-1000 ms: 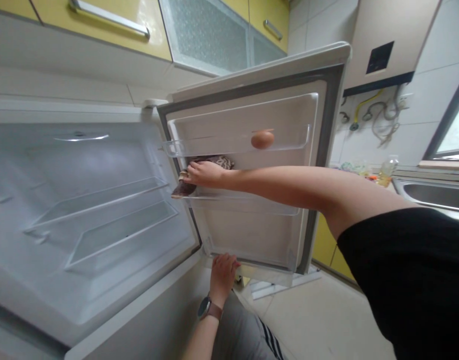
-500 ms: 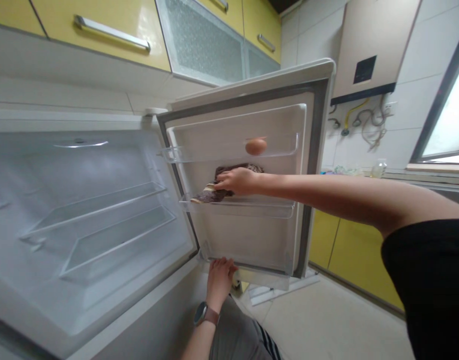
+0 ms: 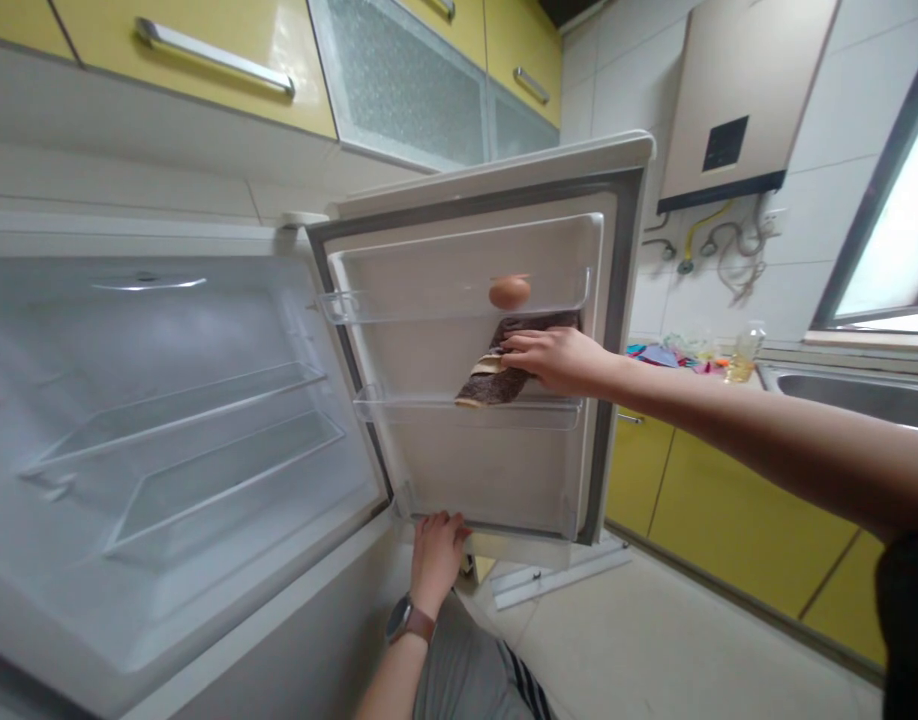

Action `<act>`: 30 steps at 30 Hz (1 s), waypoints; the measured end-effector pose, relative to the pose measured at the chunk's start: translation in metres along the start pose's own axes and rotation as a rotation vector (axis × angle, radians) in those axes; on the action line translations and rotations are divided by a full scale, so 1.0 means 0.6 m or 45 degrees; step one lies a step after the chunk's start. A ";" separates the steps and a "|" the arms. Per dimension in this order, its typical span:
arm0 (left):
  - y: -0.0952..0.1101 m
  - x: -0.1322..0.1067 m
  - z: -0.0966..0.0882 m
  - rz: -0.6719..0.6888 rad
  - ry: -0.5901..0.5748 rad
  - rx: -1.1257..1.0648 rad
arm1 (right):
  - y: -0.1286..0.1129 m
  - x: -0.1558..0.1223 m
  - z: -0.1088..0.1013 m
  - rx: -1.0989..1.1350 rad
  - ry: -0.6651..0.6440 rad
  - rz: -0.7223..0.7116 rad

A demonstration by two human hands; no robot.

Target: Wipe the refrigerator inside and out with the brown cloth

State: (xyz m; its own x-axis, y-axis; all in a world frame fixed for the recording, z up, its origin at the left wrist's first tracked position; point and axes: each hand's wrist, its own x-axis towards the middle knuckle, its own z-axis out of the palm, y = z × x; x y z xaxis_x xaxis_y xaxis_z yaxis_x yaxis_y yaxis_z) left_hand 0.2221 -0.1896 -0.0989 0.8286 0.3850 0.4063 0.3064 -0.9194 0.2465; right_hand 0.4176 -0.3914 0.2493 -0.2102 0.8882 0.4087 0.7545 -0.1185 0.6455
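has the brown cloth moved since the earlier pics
Yes, rightward in the view: the brown cloth under the right hand has shifted along the door, away from the hinge side; first left of the egg, it now sits below it.

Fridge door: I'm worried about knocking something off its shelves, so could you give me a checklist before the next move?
1. Fridge door standing open: ok.
2. Cloth under the fingers of the right hand, at the middle shelf: ok.
3. Egg inside the upper shelf: ok.
4. Room between cloth and egg: not ok, probably tight; the cloth's top lies just below the egg.
5. Left hand at the door's lower edge: ok.
6. Left hand's grip firm: cannot tell.
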 end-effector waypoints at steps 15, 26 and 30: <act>0.001 0.007 0.012 0.008 0.007 0.055 | 0.006 0.005 -0.018 0.035 -0.033 0.087; 0.004 0.005 0.009 0.012 0.029 0.023 | 0.000 0.025 -0.001 0.217 -0.498 0.117; 0.007 0.005 0.009 0.006 0.051 0.002 | 0.004 0.032 0.005 0.259 -0.513 0.105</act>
State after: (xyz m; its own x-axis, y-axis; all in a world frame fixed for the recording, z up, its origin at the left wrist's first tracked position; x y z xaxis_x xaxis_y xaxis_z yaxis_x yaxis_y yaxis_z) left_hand 0.2283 -0.1929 -0.1011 0.8109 0.3833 0.4421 0.3032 -0.9215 0.2428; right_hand 0.4174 -0.3732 0.2567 0.0838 0.9860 0.1443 0.8737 -0.1423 0.4652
